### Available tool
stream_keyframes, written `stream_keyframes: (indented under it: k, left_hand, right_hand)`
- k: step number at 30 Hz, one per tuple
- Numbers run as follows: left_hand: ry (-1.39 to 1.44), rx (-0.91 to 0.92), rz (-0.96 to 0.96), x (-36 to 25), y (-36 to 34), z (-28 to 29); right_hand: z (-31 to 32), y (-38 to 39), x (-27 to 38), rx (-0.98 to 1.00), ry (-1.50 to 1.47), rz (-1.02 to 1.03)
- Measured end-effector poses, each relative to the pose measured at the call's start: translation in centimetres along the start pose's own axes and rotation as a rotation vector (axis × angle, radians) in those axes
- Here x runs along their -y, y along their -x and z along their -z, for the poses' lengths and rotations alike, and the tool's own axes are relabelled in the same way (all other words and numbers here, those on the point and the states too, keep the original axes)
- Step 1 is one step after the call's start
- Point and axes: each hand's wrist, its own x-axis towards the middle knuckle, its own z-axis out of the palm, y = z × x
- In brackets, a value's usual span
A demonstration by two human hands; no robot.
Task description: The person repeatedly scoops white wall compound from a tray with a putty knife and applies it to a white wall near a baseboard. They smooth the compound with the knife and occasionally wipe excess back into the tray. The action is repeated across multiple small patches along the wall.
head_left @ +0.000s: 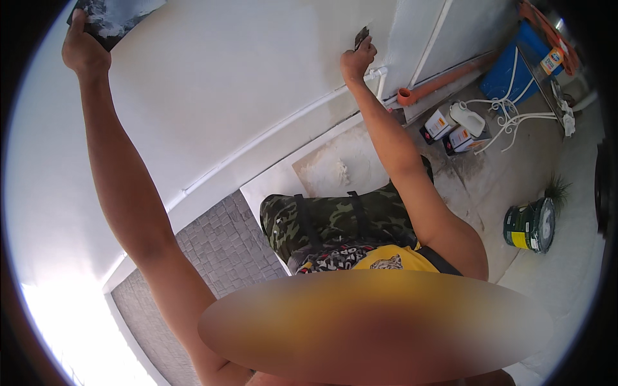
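At the upper left, my left hand (85, 53) grips the edge of a dark, flat board (116, 40) smeared with white putty. The board's far part is cut off by the picture's top edge. With my right hand (358, 61), I hold a small dark putty knife (362, 37) by its lower part, at the pale wall (244, 71). Its blade seems to meet the wall, beside a slightly darker grey patch. Both arms are stretched out far from my body, wide apart.
Below runs a white pipe (257, 139) along the wall. An orange pipe (444, 82), metal cans (439, 125), a white jug (468, 119), a white scrolled metal frame (508, 109) and a blue bin (502, 77) stand right. A dark bucket (524, 226) sits nearer; a putty-stained board (331, 168) lies below.
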Motion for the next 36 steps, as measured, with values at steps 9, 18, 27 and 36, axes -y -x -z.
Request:
stream_keyframes:
  k: [9,18,27,36]
  left_hand:
    - [0.113,0.026,0.018,-0.3,0.2,-0.8]
    - [-0.033,-0.007,0.001,-0.8,0.3,-0.7]
    - [0.011,-0.054,0.027,-0.5,0.6,-0.9]
    - [0.062,0.037,0.055,0.1,1.2,-1.6]
  right_hand:
    - [5.0,6.1,-0.2,-0.014,-0.307,-0.014]
    - [1.9,-1.5,-9.0,0.017,-0.115,-0.114]
    - [2.0,15.2,0.3,0.280,-0.328,-0.084]
    - [6.2,6.5,-4.9,-0.056,-0.317,-0.125]
